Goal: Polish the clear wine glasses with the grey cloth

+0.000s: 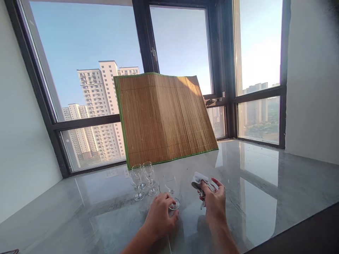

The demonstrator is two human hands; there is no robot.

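A small clear stemmed glass (170, 182) stands upright on the glossy grey sill. My left hand (160, 213) is closed at its foot, thumb and fingers around the near edge of the base. To the right, my right hand (215, 201) grips a crumpled white and grey cloth (200, 180) between thumb and fingers, a little apart from the glass. Left of the held glass, several more stemmed glasses (139, 195) stand upright in a close group; they partly overlap one another.
A folded bamboo mat (164, 116) with green edging leans upright against the dark window frame (87, 121), behind the glasses. The grey sill (106, 225) reflects the windows. White walls (312, 88) bound both sides, and a dark edge crosses the lower right corner.
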